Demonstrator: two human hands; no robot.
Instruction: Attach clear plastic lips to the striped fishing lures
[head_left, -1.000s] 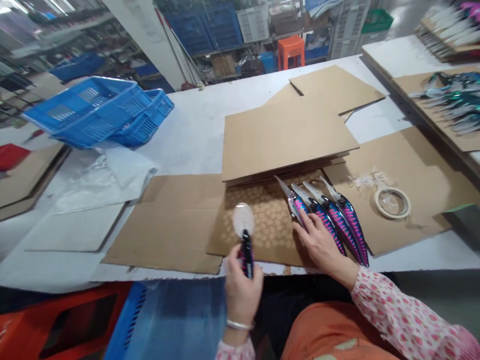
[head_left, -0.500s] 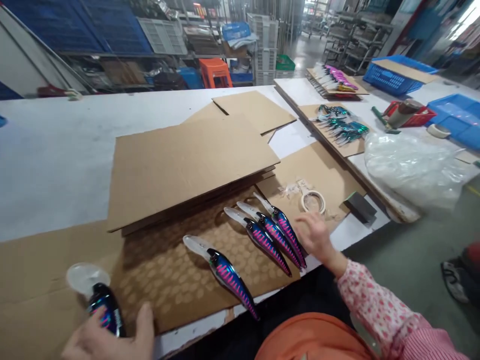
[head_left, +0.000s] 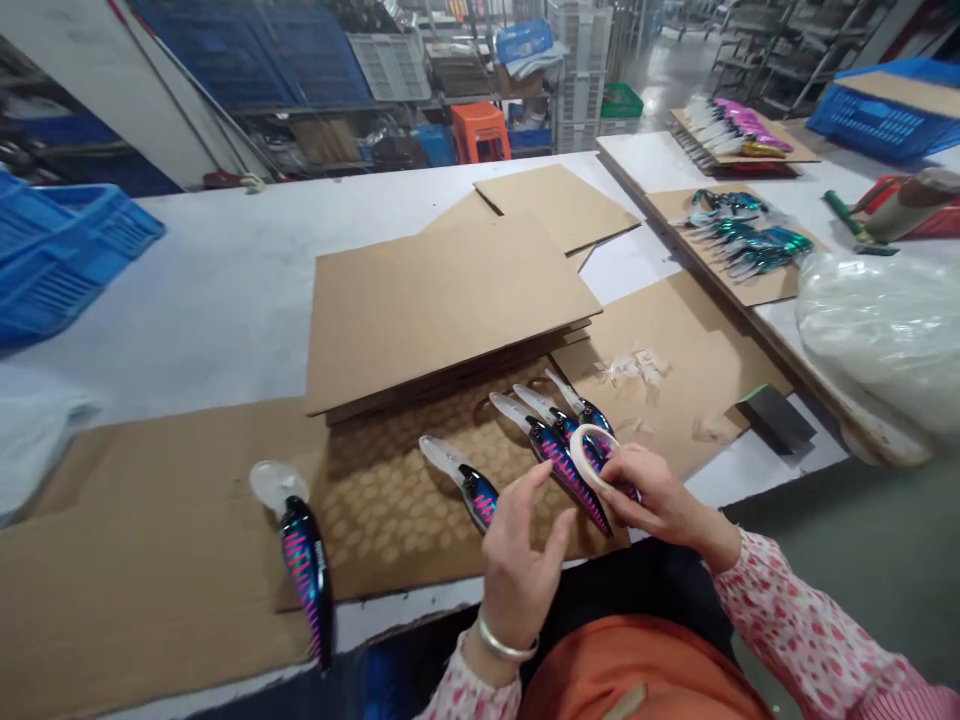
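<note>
My right hand (head_left: 651, 495) grips a roll of white tape (head_left: 581, 462) by its near edge, held above the fishing lures. My left hand (head_left: 523, 560) is raised, thumb and fingers apart, with nothing in it; it partly covers a blue and pink lure (head_left: 478, 495) with a clear lip. Right of that, a group of three similar lures (head_left: 551, 450) lies side by side on the spotted cardboard (head_left: 375, 530), partly behind the tape and my right hand. Another lure (head_left: 306, 570) rests alone at the left, its lip pointing away from me.
Stacked cardboard sheets (head_left: 450, 300) lie behind the lures. Tape scraps (head_left: 636, 368) and a dark block (head_left: 776, 418) are to the right. Teal lures (head_left: 757, 240), a clear plastic bag (head_left: 885, 340) and a red basket (head_left: 922, 215) stand further right. A blue crate (head_left: 67, 250) is at left.
My right hand has picked up the tape roll from the cardboard and brought it over the lures. My left hand has left the far-left lure and moved right, towards the tape. The view has turned left.
</note>
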